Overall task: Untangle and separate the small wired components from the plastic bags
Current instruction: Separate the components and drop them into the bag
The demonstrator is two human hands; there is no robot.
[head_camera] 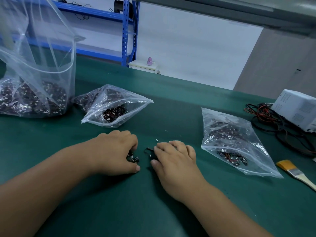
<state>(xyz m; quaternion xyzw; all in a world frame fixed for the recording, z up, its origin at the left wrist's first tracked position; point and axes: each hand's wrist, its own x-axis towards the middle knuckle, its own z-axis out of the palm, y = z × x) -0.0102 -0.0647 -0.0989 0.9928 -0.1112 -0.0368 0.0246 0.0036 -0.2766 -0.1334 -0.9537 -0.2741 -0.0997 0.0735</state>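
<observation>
Head view: the left hand (pixel 116 151) curls its fingers over a small dark clump of wired components (pixel 133 159) mid-surface on the green table mat (pixel 171 113); the right hand (pixel 176 159) pinches one black looped wire (pixel 147 150) lying crosswise between both hands, just beside the clump

No text, brand, number or sign could be read anywhere. The only printing in view stood on the white box (pixel 296 109), well to the right of the fingers (pixel 177 145) of the right hand (pixel 174 159). It carried blocks of fine grey lettering on its top and on its near side, all too small and blurred to make out.
</observation>
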